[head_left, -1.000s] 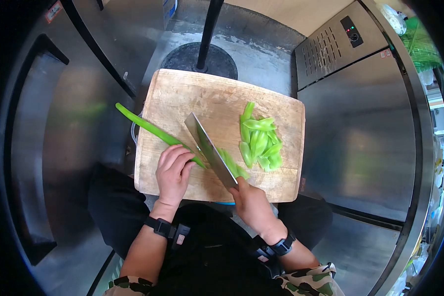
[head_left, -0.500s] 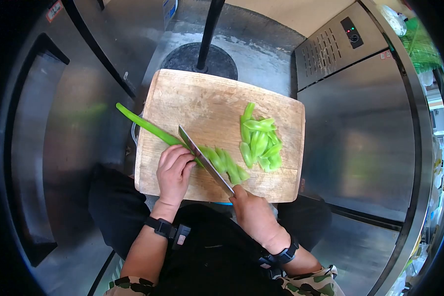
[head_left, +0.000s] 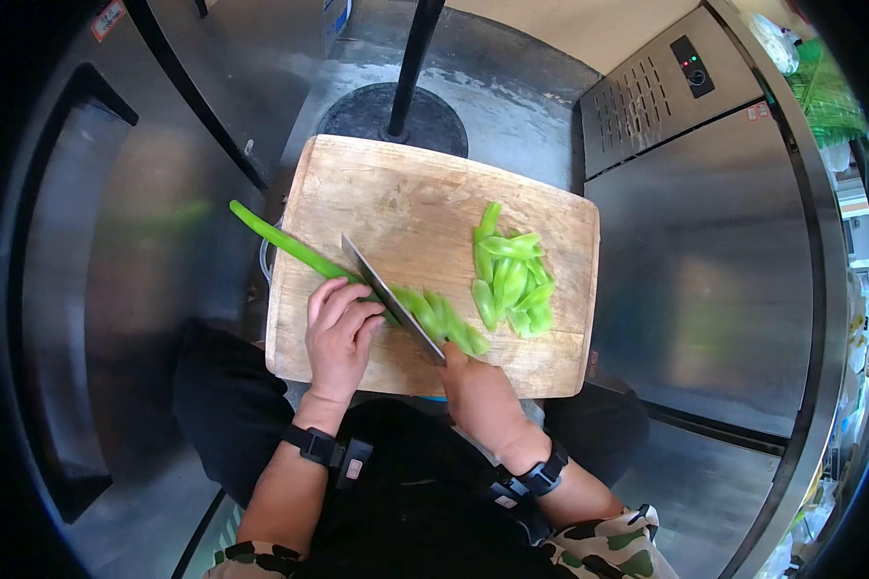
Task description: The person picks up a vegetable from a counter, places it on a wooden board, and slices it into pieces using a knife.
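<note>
Green stalk (head_left: pixel 294 248) is held by the left hand (head_left: pixel 339 338), grip half-curled; the right hand (head_left: pixel 486 398) closes round a knife (head_left: pixel 394 300).

A knife (head_left: pixel 390 298) separates green stalk (head_left: pixel 293 248) from slices (head_left: pixel 441 317).

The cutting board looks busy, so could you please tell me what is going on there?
A green stalk lies partly sliced on the wooden cutting board, its far end jutting past the edge. The person's left hand holds the stalk, while the right hand grips a knife, its blade close to the left fingers. Cut slices lie just right of the blade, with a separate pile of pieces farther right.
</note>
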Demonstrator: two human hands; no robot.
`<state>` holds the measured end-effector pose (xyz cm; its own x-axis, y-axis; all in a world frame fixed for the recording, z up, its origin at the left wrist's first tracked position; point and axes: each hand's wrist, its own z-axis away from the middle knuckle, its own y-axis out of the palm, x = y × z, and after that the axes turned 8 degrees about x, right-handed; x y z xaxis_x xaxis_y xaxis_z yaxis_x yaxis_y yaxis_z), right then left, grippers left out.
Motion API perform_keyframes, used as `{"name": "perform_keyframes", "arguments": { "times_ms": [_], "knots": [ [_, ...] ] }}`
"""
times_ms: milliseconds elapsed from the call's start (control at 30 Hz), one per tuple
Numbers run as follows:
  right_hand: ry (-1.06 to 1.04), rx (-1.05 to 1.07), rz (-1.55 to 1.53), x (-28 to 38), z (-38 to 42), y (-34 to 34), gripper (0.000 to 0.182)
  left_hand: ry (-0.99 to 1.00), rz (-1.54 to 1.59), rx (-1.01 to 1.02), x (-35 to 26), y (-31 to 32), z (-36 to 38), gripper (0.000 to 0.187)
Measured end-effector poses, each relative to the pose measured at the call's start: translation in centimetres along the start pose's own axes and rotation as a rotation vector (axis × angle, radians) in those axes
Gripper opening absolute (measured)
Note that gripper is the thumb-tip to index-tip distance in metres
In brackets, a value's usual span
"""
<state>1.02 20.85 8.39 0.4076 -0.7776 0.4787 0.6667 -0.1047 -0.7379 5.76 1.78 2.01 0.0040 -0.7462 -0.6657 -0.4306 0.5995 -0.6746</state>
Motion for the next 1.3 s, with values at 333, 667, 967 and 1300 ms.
{"name": "perform_keyframes", "arguments": {
  "times_ms": [333,667,967,1300],
  "knots": [
    [0.022,-0.024,-0.132,0.0,2.0,-1.2,0.016,-0.03,0.074,0.009,1.0,0.0,-0.3,0.022],
    [-0.004,-0.006,-0.058,1.0,2.8,-1.7,0.016,-0.019,0.047,-0.007,0.9,0.0,-0.3,0.019],
    [0.012,0.035,0.03,0.5,0.6,0.0,0.017,-0.024,0.046,-0.007,1.0,0.1,-0.4,0.018],
    [-0.018,-0.024,-0.147,-2.5,2.0,0.0,0.021,-0.038,-0.025,0.091,-0.1,-1.5,-0.7,0.034]
  ]
}}
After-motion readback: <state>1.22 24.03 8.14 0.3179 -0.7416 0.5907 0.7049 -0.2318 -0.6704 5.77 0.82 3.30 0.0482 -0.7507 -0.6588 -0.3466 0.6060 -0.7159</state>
